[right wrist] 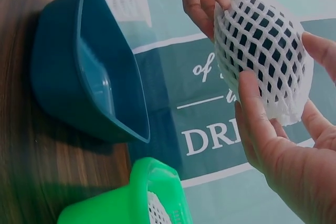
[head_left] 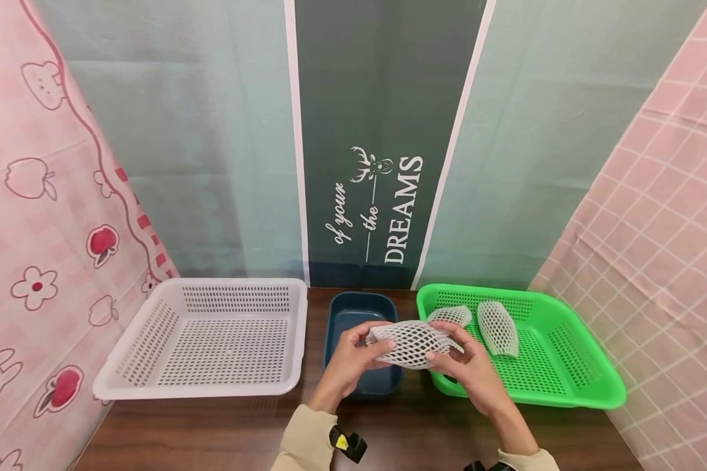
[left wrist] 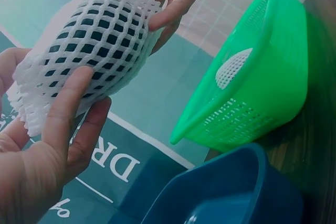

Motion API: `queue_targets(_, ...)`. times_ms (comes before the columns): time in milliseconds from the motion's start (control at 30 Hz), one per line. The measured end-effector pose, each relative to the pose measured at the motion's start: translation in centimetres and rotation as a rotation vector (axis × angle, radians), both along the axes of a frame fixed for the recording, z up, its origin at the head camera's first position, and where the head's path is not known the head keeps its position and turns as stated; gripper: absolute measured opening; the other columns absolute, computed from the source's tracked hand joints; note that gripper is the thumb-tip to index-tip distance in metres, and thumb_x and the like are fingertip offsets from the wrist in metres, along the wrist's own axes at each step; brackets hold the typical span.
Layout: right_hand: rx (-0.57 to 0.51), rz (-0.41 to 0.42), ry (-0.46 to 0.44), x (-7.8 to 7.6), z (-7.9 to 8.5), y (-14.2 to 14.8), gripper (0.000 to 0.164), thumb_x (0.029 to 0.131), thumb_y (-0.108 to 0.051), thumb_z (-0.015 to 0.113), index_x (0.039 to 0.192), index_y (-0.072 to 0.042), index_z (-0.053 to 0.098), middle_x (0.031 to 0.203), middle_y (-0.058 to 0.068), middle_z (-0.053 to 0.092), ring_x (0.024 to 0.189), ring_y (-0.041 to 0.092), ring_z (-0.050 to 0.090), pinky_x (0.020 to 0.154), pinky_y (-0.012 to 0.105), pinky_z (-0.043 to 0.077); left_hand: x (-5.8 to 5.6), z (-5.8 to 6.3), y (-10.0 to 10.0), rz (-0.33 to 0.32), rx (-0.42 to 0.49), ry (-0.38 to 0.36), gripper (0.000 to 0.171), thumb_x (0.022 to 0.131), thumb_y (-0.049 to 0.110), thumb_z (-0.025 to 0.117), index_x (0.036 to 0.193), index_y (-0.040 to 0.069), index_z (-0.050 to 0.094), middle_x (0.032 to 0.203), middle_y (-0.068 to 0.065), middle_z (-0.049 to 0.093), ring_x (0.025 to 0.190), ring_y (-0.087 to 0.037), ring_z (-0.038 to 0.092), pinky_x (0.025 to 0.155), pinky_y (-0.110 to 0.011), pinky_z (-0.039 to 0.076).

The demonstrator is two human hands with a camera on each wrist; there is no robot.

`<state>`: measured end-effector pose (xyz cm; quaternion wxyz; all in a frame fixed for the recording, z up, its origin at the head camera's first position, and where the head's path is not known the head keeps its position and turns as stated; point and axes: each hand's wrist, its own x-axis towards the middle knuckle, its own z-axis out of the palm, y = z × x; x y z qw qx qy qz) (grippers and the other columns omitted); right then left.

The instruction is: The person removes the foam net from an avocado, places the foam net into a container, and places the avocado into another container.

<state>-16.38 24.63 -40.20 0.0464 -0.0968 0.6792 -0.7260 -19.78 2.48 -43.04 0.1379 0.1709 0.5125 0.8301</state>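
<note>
A white foam mesh sleeve [head_left: 414, 343] is held up between both hands, over the gap between the blue bin and the green basket. Something dark shows through its mesh; its kind is hidden. My left hand [head_left: 355, 356] grips the left end, thumb in front and fingers behind. At the other end, my right hand [head_left: 468, 366] pinches it between thumb and fingers. In the left wrist view the sleeve [left wrist: 97, 40] bulges round and full, with frilled ends. Two more mesh sleeves, one upright-lying sleeve [head_left: 497, 329] and one partly covered sleeve [head_left: 452, 316], lie in the green basket [head_left: 589, 366].
Below the hands stands a dark blue bin [head_left: 362, 302], its inside partly hidden. A white perforated basket [head_left: 297, 340] is on the left of the brown wooden table [head_left: 212, 432]. Patterned cloths hang behind and at both sides, including a pink checked cloth [head_left: 671, 261].
</note>
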Motion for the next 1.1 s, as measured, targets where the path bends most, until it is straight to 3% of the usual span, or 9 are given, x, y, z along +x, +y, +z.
queue_targets(133,-0.004,-0.015,-0.005,0.1,-0.1,-0.4,0.048,0.082,0.001,0.060,0.127,-0.004,0.042,0.120,0.019,0.038,0.096,0.029,0.053,0.072,0.045,0.048,0.2,0.0,-0.4,0.014,0.004,-0.020,0.036,0.081,0.012,0.066,0.114,0.003,0.057,0.107,-0.020,0.052,0.084,-0.029,0.059,0.068,-0.042,0.048)
queue_targets(333,-0.019,0.100,0.072,0.0,-0.5,-0.7,0.050,0.085,0.003,0.056,0.130,-0.003,0.037,0.128,0.020,0.030,0.104,0.028,0.049,0.073,0.046,0.047,0.4,0.0,-1.3,0.014,0.002,-0.030,0.037,0.081,0.013,0.065,0.115,0.003,0.056,0.108,-0.019,0.051,0.086,-0.028,0.059,0.069,-0.043,0.048)
queue_targets(467,-0.024,0.140,0.074,0.1,-0.7,-0.9,0.050,0.086,0.002,0.055,0.132,-0.003,0.037,0.131,0.018,0.027,0.108,0.028,0.046,0.074,0.047,0.046,0.6,0.2,-1.8,-0.013,-0.039,-0.028,0.040,0.082,0.014,0.065,0.118,0.003,0.053,0.109,-0.019,0.050,0.088,-0.028,0.057,0.070,-0.043,0.048)
queue_targets(800,-0.039,0.102,-0.021,0.7,-0.8,-1.7,0.048,0.086,0.001,0.055,0.131,-0.004,0.038,0.129,0.017,0.030,0.104,0.031,0.049,0.075,0.045,0.047,1.6,0.3,-2.7,-0.051,-0.065,-0.079,0.048,0.078,0.005,0.068,0.123,0.005,0.050,0.111,-0.017,0.048,0.090,-0.028,0.057,0.073,-0.041,0.047)
queue_targets(1100,-0.058,0.106,-0.049,1.1,-1.6,-2.7,0.048,0.086,0.001,0.055,0.131,-0.005,0.039,0.129,0.017,0.031,0.102,0.033,0.050,0.076,0.046,0.046,2.3,-0.3,-3.6,-0.007,-0.054,-0.104,0.047,0.077,0.004,0.068,0.121,0.002,0.051,0.108,-0.016,0.051,0.086,-0.026,0.058,0.070,-0.041,0.048)
